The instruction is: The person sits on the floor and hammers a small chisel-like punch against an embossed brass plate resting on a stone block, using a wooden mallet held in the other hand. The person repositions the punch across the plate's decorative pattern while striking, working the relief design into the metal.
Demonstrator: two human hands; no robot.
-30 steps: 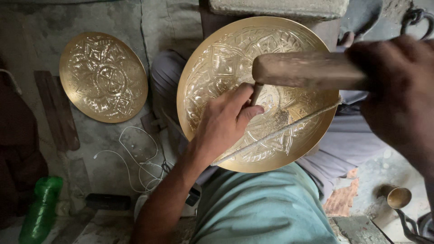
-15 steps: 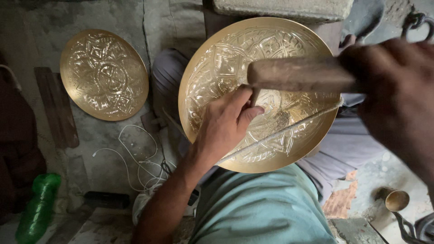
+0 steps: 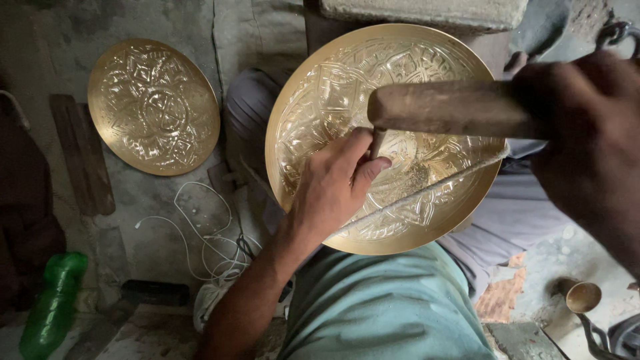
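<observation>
The left hand (image 3: pixel 330 193) rested on the large round embossed brass tray (image 3: pixel 313 100) in the lap, fingers pinched around a thin metal punch (image 3: pixel 377 141), mostly hidden. The right hand (image 3: pixel 587 147), blurred and cut off, was clenched around a brown wooden mallet (image 3: pixel 447 108) above the tray's ornate centre.

The wooden mallet (image 3: pixel 447 108) spans the large engraved brass plate (image 3: pixel 320 100) above its centre; the left hand (image 3: pixel 333 190) blocks its lower-left rim, leaving the upper-left surface open.
</observation>
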